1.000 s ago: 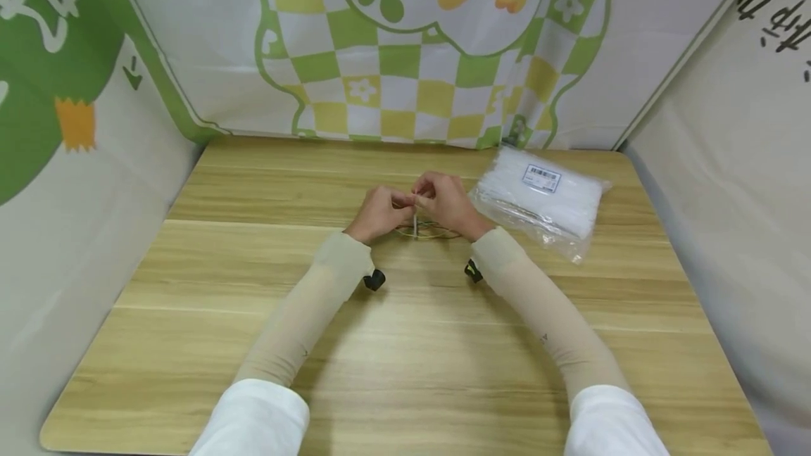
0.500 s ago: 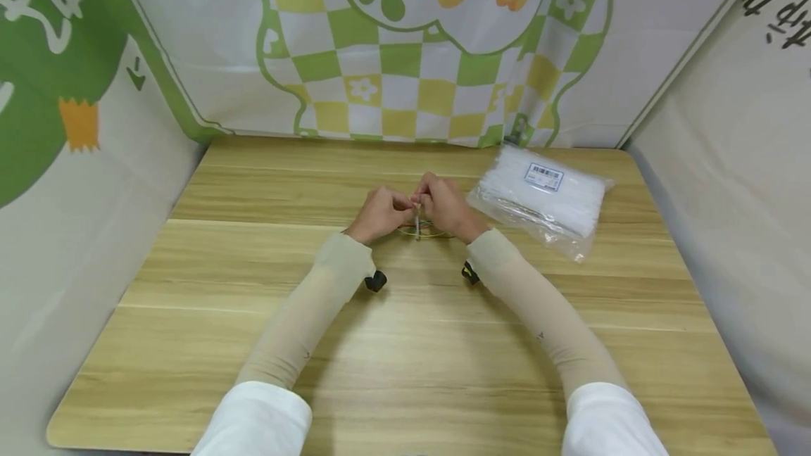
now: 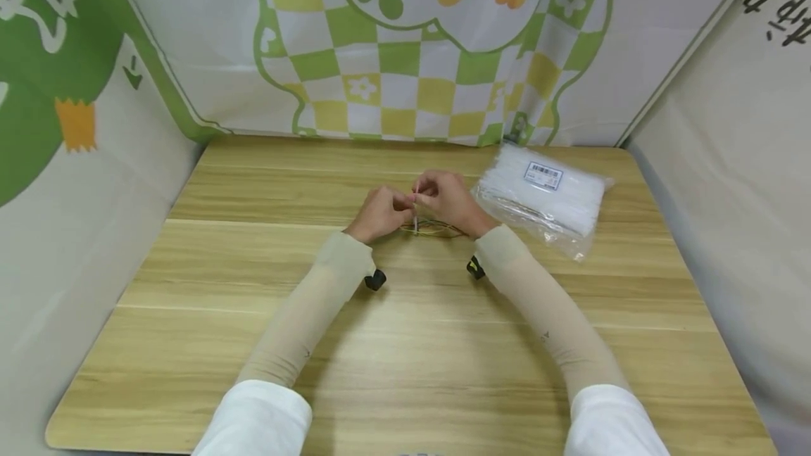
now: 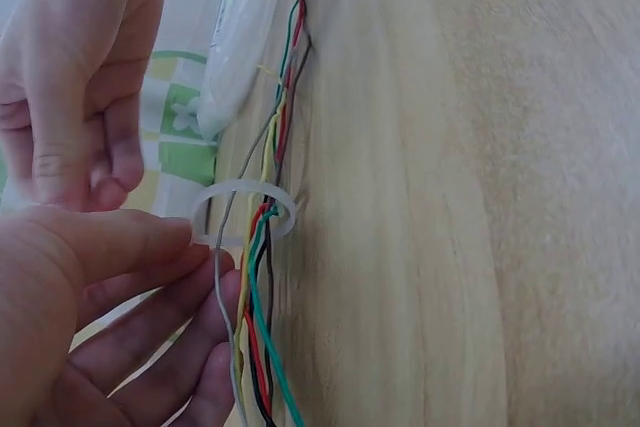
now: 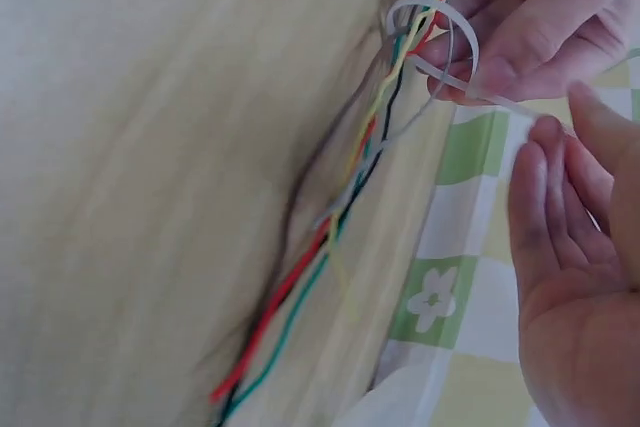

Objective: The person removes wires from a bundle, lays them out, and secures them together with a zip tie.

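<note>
A white cable tie (image 5: 474, 42) forms a loop around a bundle of thin coloured wires (image 4: 262, 277), including red, yellow, green, grey and black strands. My left hand (image 3: 380, 213) pinches the tie where the loop closes, its other fingers beside the wires in the left wrist view. From there the tie's free end runs to my right hand (image 3: 448, 201), whose thumb and fingertips meet at it in the right wrist view. The loop is still wide, with space between it and the wires. In the head view, the hands hide part of the bundle (image 3: 431, 229).
A clear plastic bag of white cable ties (image 3: 545, 188), with a barcode label, lies to the right of my hands. The wooden table (image 3: 405, 371) ends at a checked curtain (image 3: 399, 90) behind. White cloth walls stand at both sides.
My right hand shifted slightly inward and down, then came back up and right to the tie's end. My left hand has stayed almost in place, and the bag has not moved.
</note>
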Demonstrator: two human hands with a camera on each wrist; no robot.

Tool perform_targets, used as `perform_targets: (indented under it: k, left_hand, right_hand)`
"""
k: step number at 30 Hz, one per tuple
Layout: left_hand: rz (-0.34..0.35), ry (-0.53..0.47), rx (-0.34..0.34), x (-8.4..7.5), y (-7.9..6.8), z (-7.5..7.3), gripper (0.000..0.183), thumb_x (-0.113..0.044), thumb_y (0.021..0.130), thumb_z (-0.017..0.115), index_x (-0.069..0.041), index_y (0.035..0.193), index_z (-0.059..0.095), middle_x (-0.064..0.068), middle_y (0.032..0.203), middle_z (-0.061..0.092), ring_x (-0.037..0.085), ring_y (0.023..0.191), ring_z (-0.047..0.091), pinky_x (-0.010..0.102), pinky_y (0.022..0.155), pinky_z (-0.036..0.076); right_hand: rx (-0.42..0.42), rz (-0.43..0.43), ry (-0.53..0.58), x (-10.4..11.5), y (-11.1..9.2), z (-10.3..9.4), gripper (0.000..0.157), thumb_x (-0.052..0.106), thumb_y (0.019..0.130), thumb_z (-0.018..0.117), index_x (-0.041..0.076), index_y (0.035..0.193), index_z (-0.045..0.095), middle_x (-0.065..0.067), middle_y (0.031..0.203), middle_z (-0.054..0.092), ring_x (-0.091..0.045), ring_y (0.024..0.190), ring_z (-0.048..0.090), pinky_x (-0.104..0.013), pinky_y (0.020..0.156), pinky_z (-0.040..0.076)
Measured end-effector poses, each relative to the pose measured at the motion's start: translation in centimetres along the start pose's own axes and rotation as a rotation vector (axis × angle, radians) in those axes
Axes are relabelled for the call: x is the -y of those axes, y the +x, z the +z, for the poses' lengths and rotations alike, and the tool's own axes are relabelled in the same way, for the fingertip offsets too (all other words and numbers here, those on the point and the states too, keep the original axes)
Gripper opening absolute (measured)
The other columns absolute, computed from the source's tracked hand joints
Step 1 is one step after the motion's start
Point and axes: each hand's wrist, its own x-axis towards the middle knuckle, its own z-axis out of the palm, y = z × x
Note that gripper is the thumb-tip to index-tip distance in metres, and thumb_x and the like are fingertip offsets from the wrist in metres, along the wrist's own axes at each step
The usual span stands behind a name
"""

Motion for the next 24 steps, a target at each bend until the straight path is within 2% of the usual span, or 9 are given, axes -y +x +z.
perform_targets:
  k: [4,8,12,15,19,22,24]
  left_hand:
    - [-0.007,-0.001,-0.001,0.1,-0.1,-0.1,0.016,-0.011,0.098,0.071,-0.004,0.108,0.083,0.014,0.11,0.081,0.025,0.1,0.074,0.037,0.089,0.059]
    - [0.006,0.014,-0.002,0.1,-0.1,0.0,0.016,-0.015,0.099,0.072,-0.007,0.106,0.084,0.011,0.107,0.082,0.017,0.083,0.069,0.03,0.078,0.053]
    - [0.002,0.007,0.005,0.0,-0.1,0.2,0.017,-0.02,0.1,0.073,-0.01,0.108,0.084,0.01,0.108,0.082,0.015,0.073,0.064,0.029,0.074,0.049]
    - [-0.003,0.015,0.016,-0.1,-0.1,0.3,0.017,-0.021,0.1,0.073,-0.011,0.105,0.085,0.009,0.105,0.082,0.017,0.079,0.068,0.032,0.078,0.052]
    - [0.0,0.058,0.039,-0.2,-0.1,0.5,0.014,-0.016,0.098,0.073,-0.008,0.098,0.085,0.009,0.101,0.082,0.022,0.092,0.074,0.038,0.087,0.058]
    - [0.004,0.072,0.055,0.0,-0.1,0.7,0.013,-0.014,0.098,0.073,-0.007,0.099,0.084,0.01,0.102,0.082,0.023,0.093,0.075,0.038,0.087,0.059]
    - [0.007,0.075,0.063,0.1,-0.1,0.7,0.013,-0.013,0.098,0.073,-0.006,0.099,0.084,0.01,0.101,0.082,0.022,0.089,0.074,0.037,0.084,0.059]
  right_hand:
    - [0.083,0.026,-0.05,-0.3,-0.1,0.2,0.01,0.018,0.102,0.073,0.009,0.099,0.071,-0.01,0.102,0.076,-0.022,0.092,0.072,-0.036,0.083,0.059]
    - [0.077,0.026,-0.092,-0.6,-0.2,0.6,0.01,0.016,0.103,0.071,0.009,0.097,0.072,-0.008,0.097,0.079,-0.02,0.085,0.071,-0.034,0.078,0.057]
    - [0.061,0.033,-0.134,-0.5,-0.2,0.7,0.01,0.006,0.104,0.064,0.007,0.097,0.071,-0.01,0.098,0.078,-0.021,0.086,0.07,-0.035,0.079,0.057]
    - [0.051,0.056,-0.126,-0.2,-0.2,0.6,0.014,0.0,0.104,0.057,0.005,0.097,0.068,-0.011,0.102,0.076,-0.024,0.091,0.071,-0.037,0.081,0.058]
    - [-0.018,0.067,-0.051,0.3,0.1,0.3,0.014,-0.004,0.104,0.054,0.0,0.095,0.064,-0.017,0.105,0.075,-0.028,0.098,0.076,-0.037,0.084,0.061]
    - [-0.068,0.061,0.015,0.6,0.5,-0.2,0.011,-0.004,0.105,0.057,-0.001,0.095,0.063,-0.021,0.106,0.076,-0.03,0.097,0.076,-0.037,0.082,0.062]
    - [-0.069,0.059,0.044,0.7,0.7,-0.4,0.009,0.001,0.105,0.061,-0.001,0.097,0.063,-0.021,0.107,0.076,-0.031,0.093,0.076,-0.037,0.08,0.062]
